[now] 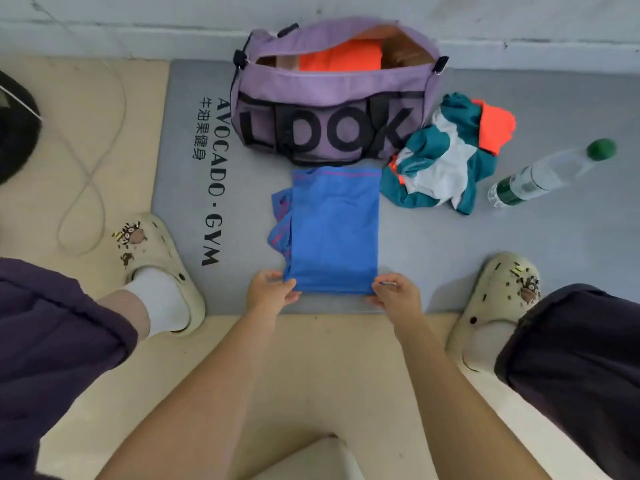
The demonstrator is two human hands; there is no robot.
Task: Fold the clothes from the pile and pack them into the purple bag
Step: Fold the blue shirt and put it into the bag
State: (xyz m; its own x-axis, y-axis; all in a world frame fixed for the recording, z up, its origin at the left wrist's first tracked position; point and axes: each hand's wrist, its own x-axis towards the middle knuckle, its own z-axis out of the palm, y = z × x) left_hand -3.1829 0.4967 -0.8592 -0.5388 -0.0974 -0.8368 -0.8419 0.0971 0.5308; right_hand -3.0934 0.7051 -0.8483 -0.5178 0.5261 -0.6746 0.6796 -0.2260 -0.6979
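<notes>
Blue shirt (334, 230): soft, light, limp cloth, likely best lifted by its near corners, where left hand (272, 289) and right hand (394, 294) pinch it.

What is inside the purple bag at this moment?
Through the open top of the purple bag, an orange folded garment shows, with a brownish-tan item beside it. Whatever lies under them, deeper inside, is covered and cannot be seen.
</notes>
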